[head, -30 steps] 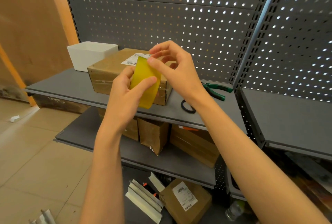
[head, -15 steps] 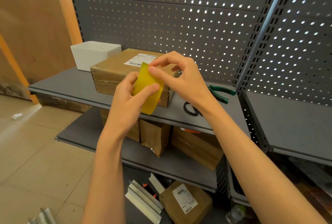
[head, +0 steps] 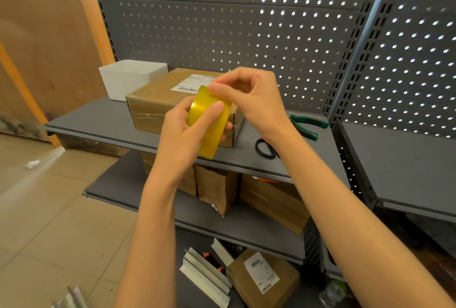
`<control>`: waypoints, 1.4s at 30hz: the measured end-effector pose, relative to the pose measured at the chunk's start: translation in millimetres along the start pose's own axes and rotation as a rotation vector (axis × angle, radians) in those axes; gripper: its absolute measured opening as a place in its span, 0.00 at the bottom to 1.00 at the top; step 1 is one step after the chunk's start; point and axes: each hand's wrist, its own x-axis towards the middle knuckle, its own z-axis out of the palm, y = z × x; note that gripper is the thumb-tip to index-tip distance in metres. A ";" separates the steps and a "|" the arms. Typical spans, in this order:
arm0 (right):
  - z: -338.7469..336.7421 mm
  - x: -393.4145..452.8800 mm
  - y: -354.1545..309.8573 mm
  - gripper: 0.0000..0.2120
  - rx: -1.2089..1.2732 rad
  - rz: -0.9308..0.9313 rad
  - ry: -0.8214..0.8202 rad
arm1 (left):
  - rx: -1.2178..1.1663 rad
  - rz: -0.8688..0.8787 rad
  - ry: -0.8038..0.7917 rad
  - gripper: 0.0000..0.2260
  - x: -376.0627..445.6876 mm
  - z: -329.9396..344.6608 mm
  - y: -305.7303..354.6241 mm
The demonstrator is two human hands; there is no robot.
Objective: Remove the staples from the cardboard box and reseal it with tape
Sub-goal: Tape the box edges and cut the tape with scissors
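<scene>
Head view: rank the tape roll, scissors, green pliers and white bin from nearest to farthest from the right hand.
From the right hand:
1. Tape roll, pinched at its top edge.
2. Scissors, on the shelf below the right wrist.
3. Green pliers, farther right on the shelf.
4. White bin, far left, behind the box.

Brown cardboard box w/ white barcode shipping label on top, flaps closed, glossy clear tape on front face, lying flat on upper grey metal shelf just right of white bin. Glossy yellow roll of packing tape held upright & edge-on in front of box, gripped by left hand, right hand pinching at its top edge.
</scene>
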 end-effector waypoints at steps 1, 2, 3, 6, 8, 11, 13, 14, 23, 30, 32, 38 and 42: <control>0.1 1.0 -2.1 0.03 -0.023 -0.032 0.015 | 0.010 -0.022 0.012 0.10 2.8 -0.6 1.7; 0.3 2.7 -4.8 0.03 -0.051 -0.064 0.022 | 0.018 -0.047 0.025 0.08 6.0 -1.6 3.3; 0.8 5.0 -7.7 0.03 -0.083 -0.093 0.020 | 0.024 -0.069 0.040 0.07 9.0 -2.8 4.5; 3.1 14.0 -12.1 0.02 -0.133 -0.119 0.013 | 0.042 -0.125 0.079 0.06 17.0 -6.3 9.0; 5.0 19.2 -11.1 0.02 -0.148 -0.117 0.025 | 0.055 -0.165 0.096 0.06 22.2 -8.0 11.8; 9.8 21.9 -6.8 0.02 -0.177 -0.115 0.056 | 0.061 -0.240 0.115 0.07 29.4 -9.5 15.9; 12.9 21.3 -4.2 0.02 -0.209 -0.130 0.064 | 0.068 -0.277 0.122 0.07 32.9 -11.1 17.1; 14.3 21.0 -3.7 0.02 -0.226 -0.141 0.069 | 0.071 -0.294 0.122 0.08 33.7 -12.0 17.8; 3.6 44.9 -12.4 0.03 -0.215 -0.147 -0.016 | 0.156 -0.306 0.116 0.16 31.4 -19.9 10.2; 0.2 48.6 0.2 0.03 -0.124 -0.056 0.056 | 0.314 -0.275 0.170 0.26 37.2 -39.0 12.0; -2.0 47.5 3.2 0.03 -0.119 -0.033 0.078 | 0.340 -0.278 0.182 0.25 39.4 -46.3 14.9; 1.3 51.3 7.4 0.02 -0.129 -0.016 0.072 | 0.283 -0.357 0.098 0.16 34.8 -51.7 11.2; 6.7 56.0 8.1 0.02 -0.248 -0.081 0.026 | 0.269 -0.416 0.133 0.13 39.6 -43.3 1.5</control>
